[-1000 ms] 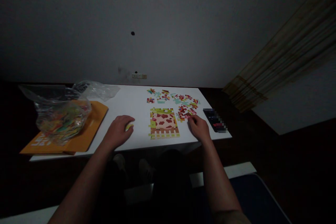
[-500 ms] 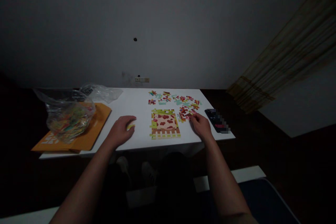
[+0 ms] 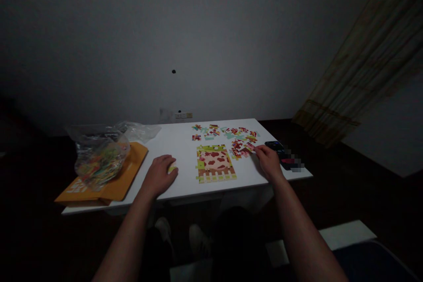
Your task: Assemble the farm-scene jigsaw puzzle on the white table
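Note:
A partly joined jigsaw puzzle (image 3: pixel 214 164) with a brown-spotted cow body and a white fence lies flat near the table's front. To its left, my left hand (image 3: pixel 161 175) rests on the tabletop, thumb and fingers curled round a yellow-green puzzle piece (image 3: pixel 172 167) that is partly hidden. On the other side, my right hand (image 3: pixel 269 161) pinches a pink puzzle piece (image 3: pixel 250 146) at the edge of a heap of loose red and pink puzzle pieces (image 3: pixel 237 145). More loose pieces (image 3: pixel 211 130) are spread behind the joined part.
At the left of the white table (image 3: pixel 172 141), a clear plastic bag (image 3: pixel 102 163) of puzzle pieces lies on an orange envelope-like packet (image 3: pixel 132 176). A dark phone-like device (image 3: pixel 279 152) lies at the right edge. Behind the table stands a grey wall (image 3: pixel 211 75); a curtain (image 3: pixel 333 83) hangs at right.
The view has shifted, so the table sits lower and further right. My right hand has drawn slightly rightward from the loose pieces, the pink piece at its fingertips. My left hand stays in place.

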`<state>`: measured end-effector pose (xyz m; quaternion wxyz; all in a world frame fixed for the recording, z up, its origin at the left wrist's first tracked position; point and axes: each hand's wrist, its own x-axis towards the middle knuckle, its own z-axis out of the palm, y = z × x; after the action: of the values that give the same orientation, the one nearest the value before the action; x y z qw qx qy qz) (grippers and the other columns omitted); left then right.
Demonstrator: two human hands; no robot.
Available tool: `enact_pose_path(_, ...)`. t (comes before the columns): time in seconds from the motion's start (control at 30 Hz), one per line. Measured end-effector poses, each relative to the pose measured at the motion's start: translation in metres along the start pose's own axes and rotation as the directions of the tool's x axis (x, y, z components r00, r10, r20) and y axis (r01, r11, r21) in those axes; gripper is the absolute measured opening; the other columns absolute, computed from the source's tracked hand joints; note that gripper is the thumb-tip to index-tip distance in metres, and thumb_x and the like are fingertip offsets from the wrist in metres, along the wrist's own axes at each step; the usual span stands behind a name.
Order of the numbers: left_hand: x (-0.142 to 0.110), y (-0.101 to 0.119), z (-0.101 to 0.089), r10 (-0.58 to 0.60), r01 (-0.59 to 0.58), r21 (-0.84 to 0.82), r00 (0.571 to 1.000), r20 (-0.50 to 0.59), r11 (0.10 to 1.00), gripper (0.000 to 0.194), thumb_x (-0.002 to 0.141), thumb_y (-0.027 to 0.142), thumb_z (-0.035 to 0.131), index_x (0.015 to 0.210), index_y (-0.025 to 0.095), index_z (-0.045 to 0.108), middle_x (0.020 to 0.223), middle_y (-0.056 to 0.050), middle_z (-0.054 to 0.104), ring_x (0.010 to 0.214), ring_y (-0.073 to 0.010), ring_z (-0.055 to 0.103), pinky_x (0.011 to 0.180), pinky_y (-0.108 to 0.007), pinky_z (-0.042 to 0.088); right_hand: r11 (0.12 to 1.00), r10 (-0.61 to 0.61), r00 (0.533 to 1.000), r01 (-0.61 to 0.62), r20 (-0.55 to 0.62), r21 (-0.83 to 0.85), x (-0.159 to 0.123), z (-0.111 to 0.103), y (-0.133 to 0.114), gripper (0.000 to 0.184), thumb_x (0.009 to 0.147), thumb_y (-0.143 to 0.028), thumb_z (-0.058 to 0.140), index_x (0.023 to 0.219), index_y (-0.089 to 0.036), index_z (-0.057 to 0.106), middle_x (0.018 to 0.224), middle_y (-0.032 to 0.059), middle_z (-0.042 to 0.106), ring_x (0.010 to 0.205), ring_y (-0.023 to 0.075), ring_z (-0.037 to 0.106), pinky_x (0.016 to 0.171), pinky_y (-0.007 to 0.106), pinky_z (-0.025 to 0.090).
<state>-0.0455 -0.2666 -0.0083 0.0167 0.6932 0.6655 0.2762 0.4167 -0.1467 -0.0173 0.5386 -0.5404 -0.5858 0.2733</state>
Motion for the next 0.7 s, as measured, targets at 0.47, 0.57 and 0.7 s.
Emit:
enact_pose_path(0.47,0.0027,-0.0012,0.0011,-0.004,0.004,0.019,1.0,0.012,1.0,0.048,0.094,0.049,0.062,0.127,0.019,0.081,0.146,-0.019,0.074,0.138,-0.0414,0.065,0.123,-0.06,0.052,1.0,0.004,1.0,-0.004,-0.024,0.012,0.0003,0.0011,-0.0007,0.047,0.087,-0.067,0.073,0.082,-0.02,0.077,0.078,0.0045,0.071,0.08,0.0251,0.059,0.08,0.038,0.047)
enact_pose_path(0.57,0.0021,-0.0009,0.0006,-0.004,0.004,0.008,1.0,0.011,1.0,0.046,0.094,0.047,0.063,0.126,0.019,0.081,0.144,-0.019,0.074,0.138,-0.0409,0.066,0.122,-0.059,0.052,1.0,0.004,1.0,-0.004,-0.026,0.022,0.001,0.0024,0.0,0.047,0.087,-0.066,0.073,0.083,-0.02,0.078,0.08,0.0052,0.073,0.082,0.0258,0.061,0.081,0.039,0.047)
enact_pose_path(0.7,0.0025,0.0002,0.0,0.007,-0.007,0.011,1.0,0.011,1.0,0.045,0.094,0.046,0.062,0.125,0.019,0.081,0.144,-0.019,0.075,0.136,-0.0412,0.066,0.122,-0.059,0.052,1.0,0.004,1.0,-0.003,-0.03,0.022,0.004,0.004,0.0014,0.048,0.085,-0.068,0.073,0.082,-0.02,0.077,0.078,0.0043,0.071,0.079,0.0247,0.059,0.077,0.037,0.046)
